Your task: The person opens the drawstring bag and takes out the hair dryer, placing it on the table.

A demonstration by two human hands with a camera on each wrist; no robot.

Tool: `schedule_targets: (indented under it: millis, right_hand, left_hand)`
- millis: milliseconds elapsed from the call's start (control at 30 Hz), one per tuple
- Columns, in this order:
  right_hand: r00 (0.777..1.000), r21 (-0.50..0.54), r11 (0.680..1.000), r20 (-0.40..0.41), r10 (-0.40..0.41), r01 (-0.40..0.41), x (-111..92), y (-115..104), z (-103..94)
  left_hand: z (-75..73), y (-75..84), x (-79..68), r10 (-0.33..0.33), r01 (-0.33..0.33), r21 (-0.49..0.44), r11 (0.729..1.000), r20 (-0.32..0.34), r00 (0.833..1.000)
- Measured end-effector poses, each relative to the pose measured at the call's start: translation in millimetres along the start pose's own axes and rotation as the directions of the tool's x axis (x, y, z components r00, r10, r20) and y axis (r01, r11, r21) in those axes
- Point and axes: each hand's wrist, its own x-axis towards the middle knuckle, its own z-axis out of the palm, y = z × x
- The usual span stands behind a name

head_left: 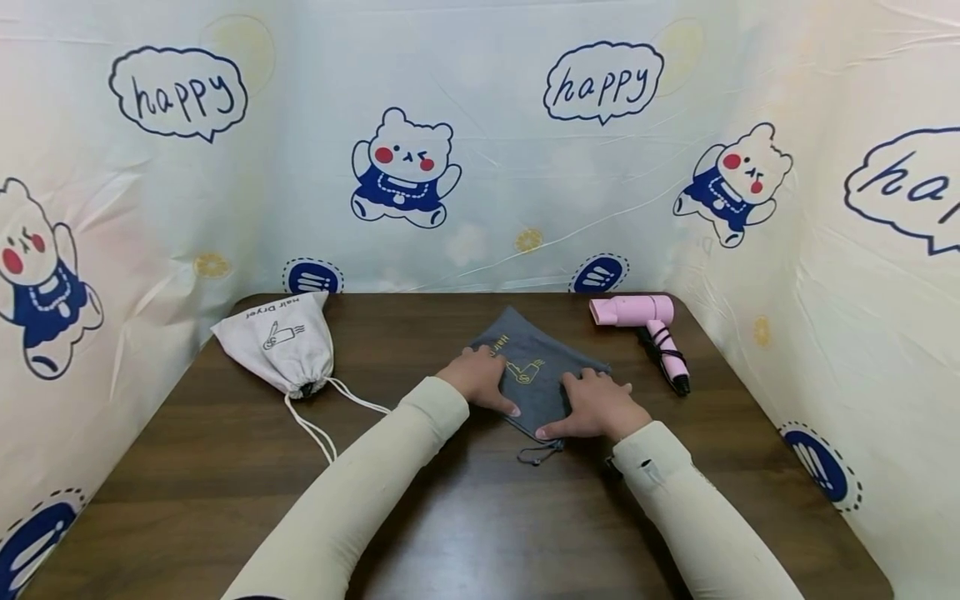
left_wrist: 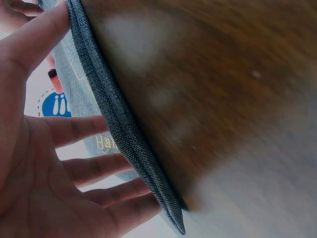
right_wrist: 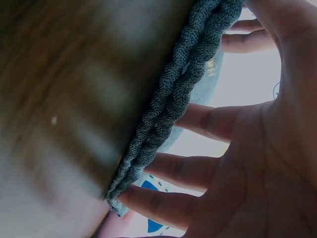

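Note:
A dark grey drawstring pouch (head_left: 532,350) with yellow "Hair" lettering and a hair dryer outline lies flat on the table. My left hand (head_left: 482,379) rests on its left edge, fingers spread, as the left wrist view also shows with the fingertips on the grey cloth (left_wrist: 119,119). On the opposite side my right hand (head_left: 596,406) touches the pouch with its fingers extended. The right wrist view shows the gathered edge (right_wrist: 173,94) under those fingertips. A thin cord (head_left: 536,455) sticks out from the pouch's near corner, between the hands.
At the left lies a white drawstring bag (head_left: 288,337) marked "Hair Dryer", its cords trailing toward my left forearm. A pink hair dryer (head_left: 633,311) with a black cord wrapped at its handle lies at the back right. Printed cloth (head_left: 495,167) walls surround the brown table (head_left: 450,517).

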Motion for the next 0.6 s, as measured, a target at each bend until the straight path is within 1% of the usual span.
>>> schedule_targets:
  millis: [167,367,600]
  right_hand:
    - [1.000,0.000,1.000,0.001,0.012,-0.012,-1.9,2.4,0.1]
    - [1.000,-0.006,1.000,0.004,0.017,-0.017,-2.8,5.6,0.0]
    - [0.999,-0.002,0.999,0.013,0.038,-0.038,-3.0,11.3,-0.4]
  left_hand:
    - [-2.6,4.1,1.5,0.001,-0.001,0.003,1.000,0.004,1.000]
    - [-5.1,7.5,5.7,0.026,-0.026,0.022,0.999,0.001,1.000]
    - [-8.3,13.8,9.8,0.017,-0.017,-0.008,1.000,0.010,1.000]
